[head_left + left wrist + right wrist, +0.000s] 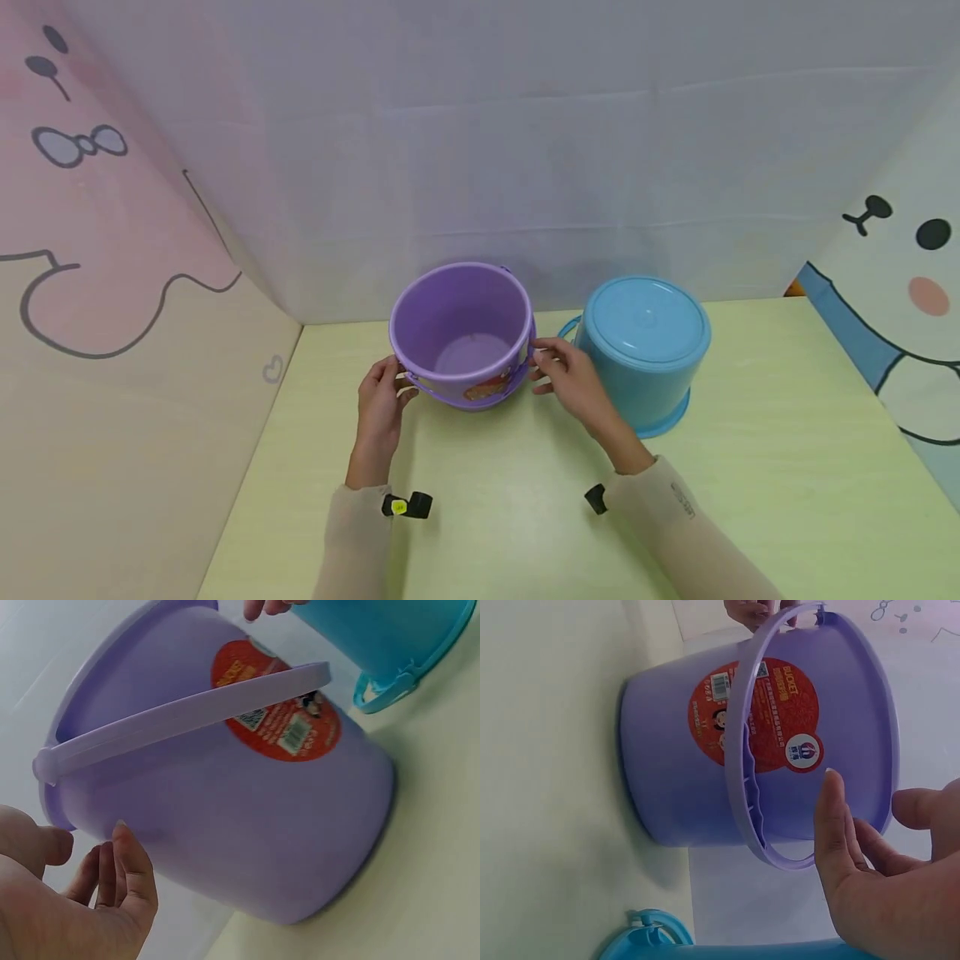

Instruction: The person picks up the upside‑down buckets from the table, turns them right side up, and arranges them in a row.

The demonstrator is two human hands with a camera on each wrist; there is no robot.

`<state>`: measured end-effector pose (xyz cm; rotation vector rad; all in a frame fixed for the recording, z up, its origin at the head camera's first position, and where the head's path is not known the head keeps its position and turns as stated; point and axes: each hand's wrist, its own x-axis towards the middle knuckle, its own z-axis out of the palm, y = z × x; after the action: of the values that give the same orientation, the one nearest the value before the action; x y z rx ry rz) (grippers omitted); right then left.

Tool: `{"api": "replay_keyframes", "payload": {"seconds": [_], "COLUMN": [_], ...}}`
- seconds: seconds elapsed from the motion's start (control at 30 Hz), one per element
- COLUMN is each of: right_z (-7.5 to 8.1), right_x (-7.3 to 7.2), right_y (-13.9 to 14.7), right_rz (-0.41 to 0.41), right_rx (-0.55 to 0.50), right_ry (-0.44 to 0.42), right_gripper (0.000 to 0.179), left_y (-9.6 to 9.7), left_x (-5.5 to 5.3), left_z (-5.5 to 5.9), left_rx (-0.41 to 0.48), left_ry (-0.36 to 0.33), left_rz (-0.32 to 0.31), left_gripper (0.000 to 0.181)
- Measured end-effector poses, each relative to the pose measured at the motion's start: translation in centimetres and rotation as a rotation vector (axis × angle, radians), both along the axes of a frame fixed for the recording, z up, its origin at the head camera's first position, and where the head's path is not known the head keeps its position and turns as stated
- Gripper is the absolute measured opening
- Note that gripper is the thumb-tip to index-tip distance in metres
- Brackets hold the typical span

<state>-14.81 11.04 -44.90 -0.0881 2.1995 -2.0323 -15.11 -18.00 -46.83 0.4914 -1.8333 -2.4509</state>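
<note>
A purple bucket [474, 382] stands upright on the table, its mouth facing up. Its handle [742, 750] hangs down across the front, over a red oval label [279, 705]. At the bucket's left side is my left hand [381, 408], fingers loosely bent and thumb apart from them, close to the rim. On the other side my right hand [573, 385] has its thumb and fingertips spread right by the rim, with a gap between them. Beside the right hand a blue bucket [647, 321] stands upside down, its base up.
The pale yellow-green table [495, 517] runs up to a white sheet [480, 158] behind the buckets. A printed panel [135, 350] rises on the left, another panel [918, 275] on the right. The blue bucket's handle [568, 327] sticks out towards the purple bucket.
</note>
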Motion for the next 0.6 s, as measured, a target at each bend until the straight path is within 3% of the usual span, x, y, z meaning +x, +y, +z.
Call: {"api": "replay_keyframes", "payload": {"seconds": [0.4,0.6], "right_z": [-1.6,-2.4], "right_x": [3.1,4.3], "right_y": [1.0,1.7], "right_rz": [0.002,-0.009], "right_rx": [0.071,0.103], "right_ry": [0.083,0.082], "right_gripper": [0.031,0.029], "left_y": [1.7,2.5], "left_x": [3.0,4.0], "left_z": [-1.7,-2.8], "left_rx": [-0.069,-0.069], "left_ry": [-0.016,-0.043], "left_rz": [-0.058,-0.081], "left_gripper": [0.023,0.021]}}
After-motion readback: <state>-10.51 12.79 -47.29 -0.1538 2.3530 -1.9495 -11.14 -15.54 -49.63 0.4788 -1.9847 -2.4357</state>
